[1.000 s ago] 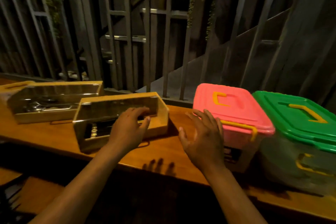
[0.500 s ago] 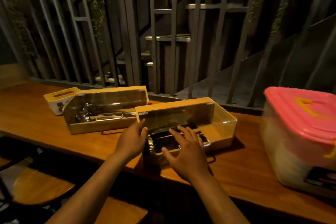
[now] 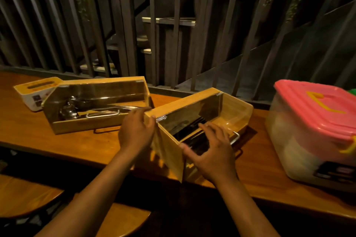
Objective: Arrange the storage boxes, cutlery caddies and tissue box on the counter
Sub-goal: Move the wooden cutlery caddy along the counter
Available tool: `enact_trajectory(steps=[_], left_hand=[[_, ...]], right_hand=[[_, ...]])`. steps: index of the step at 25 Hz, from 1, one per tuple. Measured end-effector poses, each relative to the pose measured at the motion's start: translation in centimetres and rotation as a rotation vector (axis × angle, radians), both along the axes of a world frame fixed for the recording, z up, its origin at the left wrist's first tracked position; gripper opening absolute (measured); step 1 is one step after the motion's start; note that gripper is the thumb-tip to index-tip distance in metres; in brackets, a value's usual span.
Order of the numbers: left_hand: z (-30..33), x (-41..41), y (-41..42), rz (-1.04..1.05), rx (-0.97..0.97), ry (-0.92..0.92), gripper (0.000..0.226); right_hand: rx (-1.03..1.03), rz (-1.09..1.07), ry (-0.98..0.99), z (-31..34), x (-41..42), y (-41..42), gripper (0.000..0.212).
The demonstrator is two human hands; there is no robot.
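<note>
Two wooden cutlery caddies with clear lids stand on the wooden counter (image 3: 57, 146). The near cutlery caddy (image 3: 235, 109) sits skewed, its near corner at the counter's front edge. My left hand (image 3: 136, 131) grips its left end. My right hand (image 3: 210, 152) lies over its clear lid with the thumb at the front corner. The far caddy (image 3: 86, 127), holding metal spoons, lies to the left. A white tissue box (image 3: 28, 94) stands behind the far caddy's left end. A pink-lidded storage box (image 3: 308, 106) stands at the right, with a sliver of green lid (image 3: 353, 91) beyond it.
A dark metal railing (image 3: 173, 34) runs along the counter's back edge, with stairs behind it. Wooden stool seats (image 3: 28, 194) stand below the counter's front edge on the left.
The near caddy has swung round, its left end now toward me. My left hand went to that end, and my right hand stays on the lid. The view shifted left.
</note>
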State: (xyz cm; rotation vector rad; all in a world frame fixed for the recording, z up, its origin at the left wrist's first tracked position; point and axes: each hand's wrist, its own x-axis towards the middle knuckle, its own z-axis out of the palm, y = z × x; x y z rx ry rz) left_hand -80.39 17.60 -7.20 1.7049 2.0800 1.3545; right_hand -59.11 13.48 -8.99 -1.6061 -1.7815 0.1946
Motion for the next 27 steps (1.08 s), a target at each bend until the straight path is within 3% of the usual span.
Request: enact_trajectory(steps=[2,6,12,17,27], left_hand=[[-0.6,-0.4,2.7,-0.069,-0.126,0.005,0.049],[-2.1,1.2,3.8,-0.156,-0.170,-0.009,0.056],[-1.7,8.7,1.2,-0.209,-0.236,0.209,0.068],[-1.2,16.2,-0.2,-0.212,-0.167,0.326,0.067],[-1.6,21.1,-0.6,-0.132,-0.182,0.377,0.066]], right_hand=[[-0.084,0.037,-0.112,-0.1,-0.9,-0.4,0.091],[-0.103,0.036,-0.172,-0.2,0.8,-0.9,0.084],[-0.044,-0.042,-0.094,-0.8,9.3,-2.2,0.073],[0.021,-0.136,0.034,-1.0,14.8,-2.7,0.063],[0.033,-0.127,0.075,-2.3,18.9,-2.3,0.059]])
